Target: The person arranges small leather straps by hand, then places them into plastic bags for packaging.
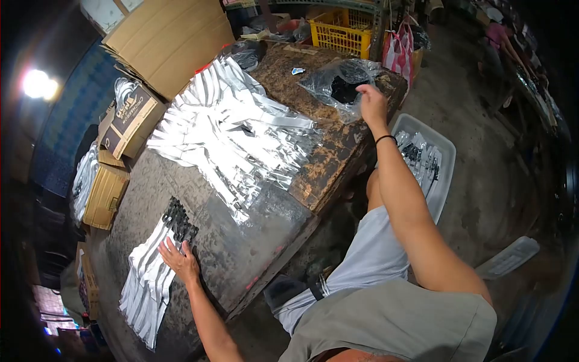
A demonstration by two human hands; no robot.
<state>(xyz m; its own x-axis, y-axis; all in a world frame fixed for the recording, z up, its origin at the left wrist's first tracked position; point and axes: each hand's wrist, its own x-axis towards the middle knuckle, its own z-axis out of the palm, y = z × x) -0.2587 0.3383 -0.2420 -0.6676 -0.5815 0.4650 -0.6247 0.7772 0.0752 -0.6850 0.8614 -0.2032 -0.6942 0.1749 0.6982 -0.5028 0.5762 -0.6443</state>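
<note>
My left hand (179, 260) lies flat with its fingers apart on a bundle of white straps (145, 277). Black plastic pieces (179, 220) sit at the top end of that bundle, just beyond the fingertips. My right hand (372, 102) is over the edge of a clear plastic bag (325, 81) at the table's far right. Its fingers are curled together, and what they hold, if anything, is too small to make out. Small black parts (344, 90) fill the bag beside the fingertips. Between the hands spreads a large pile of shiny white straps (235, 130).
Cardboard boxes (136, 117) holding straps line the table's left side. A yellow crate (341, 35) stands at the back. Beside my leg is a white plastic bin (447, 158) with packed straps. The worn wooden table (313, 181) has a hard front edge. Another person (497, 36) works at far right.
</note>
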